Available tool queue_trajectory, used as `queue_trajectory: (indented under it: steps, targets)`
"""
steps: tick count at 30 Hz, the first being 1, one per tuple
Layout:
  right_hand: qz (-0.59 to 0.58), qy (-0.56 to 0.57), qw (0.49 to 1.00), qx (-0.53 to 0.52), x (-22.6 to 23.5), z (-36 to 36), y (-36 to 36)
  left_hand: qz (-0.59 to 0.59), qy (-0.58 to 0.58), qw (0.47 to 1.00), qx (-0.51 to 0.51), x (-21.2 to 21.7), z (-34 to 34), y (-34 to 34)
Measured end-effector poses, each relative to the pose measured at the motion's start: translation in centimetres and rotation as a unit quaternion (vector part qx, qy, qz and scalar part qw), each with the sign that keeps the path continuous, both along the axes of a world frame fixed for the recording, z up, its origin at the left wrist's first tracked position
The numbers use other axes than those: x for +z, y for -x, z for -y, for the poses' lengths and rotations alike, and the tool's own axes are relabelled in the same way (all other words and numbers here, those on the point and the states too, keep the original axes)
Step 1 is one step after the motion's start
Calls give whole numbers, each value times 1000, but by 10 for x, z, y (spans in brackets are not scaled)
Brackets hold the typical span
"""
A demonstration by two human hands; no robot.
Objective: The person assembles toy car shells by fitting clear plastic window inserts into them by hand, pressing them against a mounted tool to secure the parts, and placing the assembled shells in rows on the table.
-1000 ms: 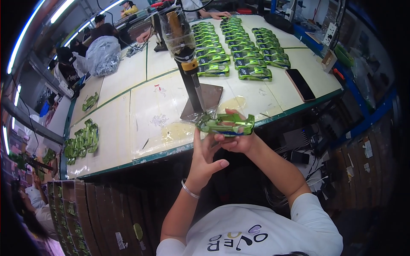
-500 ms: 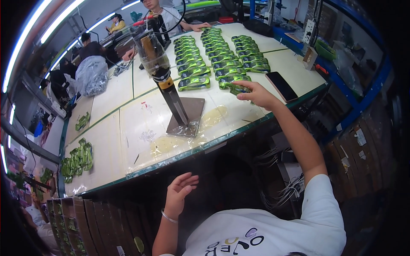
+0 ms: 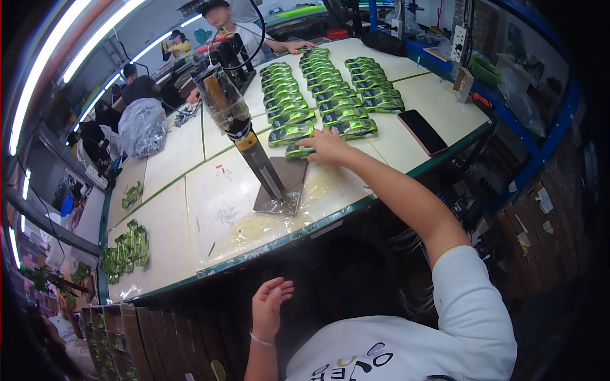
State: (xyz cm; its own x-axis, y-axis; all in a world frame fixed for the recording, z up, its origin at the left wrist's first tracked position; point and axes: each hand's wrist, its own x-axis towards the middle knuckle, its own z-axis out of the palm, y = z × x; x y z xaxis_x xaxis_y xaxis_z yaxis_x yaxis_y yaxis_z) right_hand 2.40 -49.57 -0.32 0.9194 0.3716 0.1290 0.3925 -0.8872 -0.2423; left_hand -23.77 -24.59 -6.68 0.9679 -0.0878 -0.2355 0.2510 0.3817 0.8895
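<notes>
Green-and-black toy car bodies (image 3: 287,119) lie in three close columns on the pale worktable. My right hand (image 3: 327,147) reaches over the table with its fingers closed on one more toy car body (image 3: 297,152), just in front of the left column's near end. The palm hides part of that piece. My left hand (image 3: 269,303) hangs below the table edge, fingers loosely bent and nothing in it. Left of the right hand stands a dark upright post (image 3: 259,166) on a flat brown base (image 3: 296,174), with a plastic-wrapped top.
A phone (image 3: 422,132) lies to the right of the columns. More green parts (image 3: 127,251) are heaped at the table's left end. A bag of small grey parts (image 3: 142,127) sits farther back. Across the table a person's hand (image 3: 300,47) rests near the far column. Cardboard dividers (image 3: 159,330) stand below left.
My right hand has moved left with the toy car body, from the middle column's near end to the left column's. The view has shifted slightly.
</notes>
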Motion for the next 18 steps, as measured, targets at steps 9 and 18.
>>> queue_trajectory:
  steps: [9,18]
  targets:
    - [47,-33,998,3,-8,-36,-45,-49,-20,997,62,-12,-25,12]
    - [113,-64,980,-148,-33,-23,-82,-39,-20,994,99,-4,-30,18]
